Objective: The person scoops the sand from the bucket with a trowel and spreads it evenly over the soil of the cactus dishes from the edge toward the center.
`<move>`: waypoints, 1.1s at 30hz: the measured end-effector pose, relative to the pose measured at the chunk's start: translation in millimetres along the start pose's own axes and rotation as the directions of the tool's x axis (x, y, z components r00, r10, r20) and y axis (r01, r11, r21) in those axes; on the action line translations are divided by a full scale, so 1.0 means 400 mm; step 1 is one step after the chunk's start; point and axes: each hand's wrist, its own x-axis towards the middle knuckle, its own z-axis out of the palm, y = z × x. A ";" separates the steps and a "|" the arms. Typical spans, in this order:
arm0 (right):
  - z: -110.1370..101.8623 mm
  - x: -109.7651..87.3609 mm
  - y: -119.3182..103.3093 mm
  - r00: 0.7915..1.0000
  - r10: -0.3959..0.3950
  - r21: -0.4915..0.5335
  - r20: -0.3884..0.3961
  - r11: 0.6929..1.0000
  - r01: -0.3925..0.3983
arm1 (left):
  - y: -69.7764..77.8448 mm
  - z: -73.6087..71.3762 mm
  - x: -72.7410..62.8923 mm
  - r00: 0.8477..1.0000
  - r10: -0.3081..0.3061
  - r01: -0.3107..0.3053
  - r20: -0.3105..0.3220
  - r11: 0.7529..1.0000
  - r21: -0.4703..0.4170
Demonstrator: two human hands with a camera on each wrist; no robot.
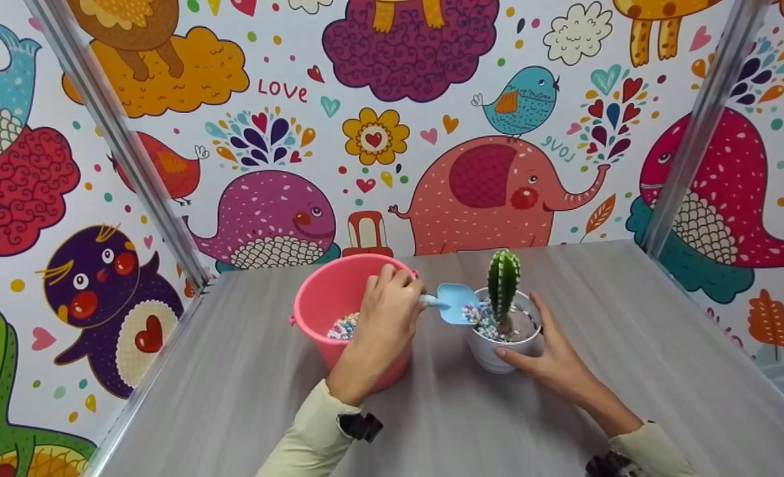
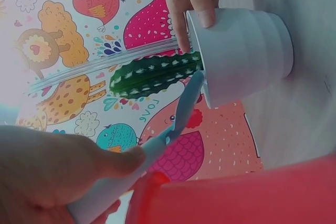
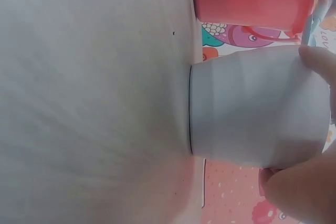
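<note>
1. Left hand [image 1: 390, 305] grips the handle of a pale-blue toy shovel [image 1: 454, 299], whose bead-carrying blade reaches the rim of a ribbed white pot [image 1: 488, 358].
2. Right hand [image 1: 557, 358] holds that pot, thumb on the near side and fingers on the right.
3. Cactus [image 1: 503, 285] stands upright in the pot, multicoloured beads [image 1: 488, 326] beside it.
4. Pink bucket [image 1: 325, 346], with more beads inside, stands left of the pot on the grey bench [image 1: 246, 384].

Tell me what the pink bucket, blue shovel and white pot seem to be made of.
Pink bucket: probably plastic, smooth satin finish, judging by its even colour and moulded rim. Blue shovel: likely plastic, smooth, its thin blade one even colour. White pot: smooth, softly stepped wall; plastic or glazed ceramic, the look leaves it open.
</note>
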 end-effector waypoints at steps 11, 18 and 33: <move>0.002 -0.002 -0.002 1.000 0.000 0.003 -0.004 1.000 0.000 | 0.000 0.005 -0.008 0.998 0.020 -0.015 -0.055 0.995 0.098; 0.005 -0.002 -0.001 1.000 -0.003 0.008 -0.005 1.000 0.003 | 0.000 0.020 -0.007 0.992 0.055 -0.031 -0.112 0.978 0.208; 0.005 0.000 0.000 1.000 0.011 -0.001 -0.007 1.000 -0.011 | 0.009 0.037 -0.020 0.982 0.101 -0.066 -0.157 0.976 0.210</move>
